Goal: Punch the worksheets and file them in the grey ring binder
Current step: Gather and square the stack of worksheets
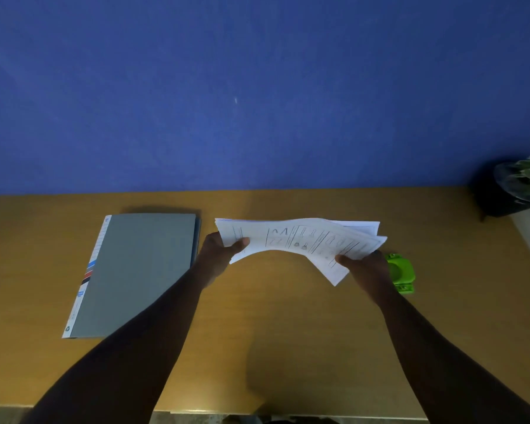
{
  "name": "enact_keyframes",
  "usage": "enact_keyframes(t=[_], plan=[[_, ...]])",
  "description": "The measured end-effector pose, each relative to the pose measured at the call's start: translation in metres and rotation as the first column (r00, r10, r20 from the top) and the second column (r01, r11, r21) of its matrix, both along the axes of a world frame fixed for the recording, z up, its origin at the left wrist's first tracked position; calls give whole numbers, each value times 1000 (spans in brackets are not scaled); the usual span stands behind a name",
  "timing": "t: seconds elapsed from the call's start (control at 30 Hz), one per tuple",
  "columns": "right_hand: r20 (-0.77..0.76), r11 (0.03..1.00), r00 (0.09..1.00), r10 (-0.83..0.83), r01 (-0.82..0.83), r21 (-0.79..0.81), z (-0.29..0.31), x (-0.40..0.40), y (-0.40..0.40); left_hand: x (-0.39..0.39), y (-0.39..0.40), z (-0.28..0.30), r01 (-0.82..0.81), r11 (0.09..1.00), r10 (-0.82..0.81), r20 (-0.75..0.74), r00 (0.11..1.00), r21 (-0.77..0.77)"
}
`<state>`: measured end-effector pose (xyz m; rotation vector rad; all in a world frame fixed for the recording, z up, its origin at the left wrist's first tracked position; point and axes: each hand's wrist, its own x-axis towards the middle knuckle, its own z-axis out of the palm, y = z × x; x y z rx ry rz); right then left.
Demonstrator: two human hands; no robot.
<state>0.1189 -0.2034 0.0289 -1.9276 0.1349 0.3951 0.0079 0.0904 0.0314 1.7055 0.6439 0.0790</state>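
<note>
The worksheets point(300, 240) form a loose stack of white printed sheets held above the wooden desk point(288, 332), roughly at its centre and towards the back edge. The stack is bowed: its middle arches up and both ends sag towards the hands. The sheets are not squared; the corners fan apart at the right end, and further sheets show behind the front one. Line drawings and ruled boxes are visible on the top sheet; the print is too small to read.

The left hand point(219, 255) grips the left end of the stack, thumb pressed on the top face and fingers curled beneath. The right hand point(366, 266) grips the right end the same way, thumb on top and fingers clamped under the paper.

The grey ring binder point(135, 273) lies flat on the desk to the left of the stack, just beside the left hand and forearm. It is closed, so its contents cannot be seen. A white strip with blue, red and black marks runs along its left edge.

A green hole punch point(403, 272) sits on the desk just behind the right hand, partly hidden by it. Whether it holds any paper cannot be told.

At the far right a dark pot with a small plant point(517, 185) stands well apart from the stack. A blue wall point(257, 87) rises behind the desk.
</note>
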Motion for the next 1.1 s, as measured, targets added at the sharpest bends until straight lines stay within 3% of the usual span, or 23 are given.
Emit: enact_keyframes(t=[0.2, 0.4, 0.63, 0.8, 0.97, 1.1], plan=[[32, 992, 999, 10, -5, -125, -3, -3, 6, -4, -4, -15, 8, 1000, -8, -35, 999, -5], [-22, 965, 998, 63, -66, -255, -9, -13, 9, -18, 0, -37, 161, 983, -171, -119, 978, -88], [20, 963, 984, 178, -170, -209, -10, -10, 4, -15, -2, -25, 51, 994, -36, -158, 987, 96], [-56, 995, 994, 96, -98, -35, -11, -6, -6, -9, 5, -12, -30, 994, 40, -101, 994, 105], [-218, 973, 976, 27, 24, 230, -17, -10, -19, 4, 8, -7, -301, 944, 274, -185, 944, -136], [-271, 916, 962, -22, 128, 379, -21, -13, -18, 10, -1, -12, -309, 827, 253, -180, 951, -469]])
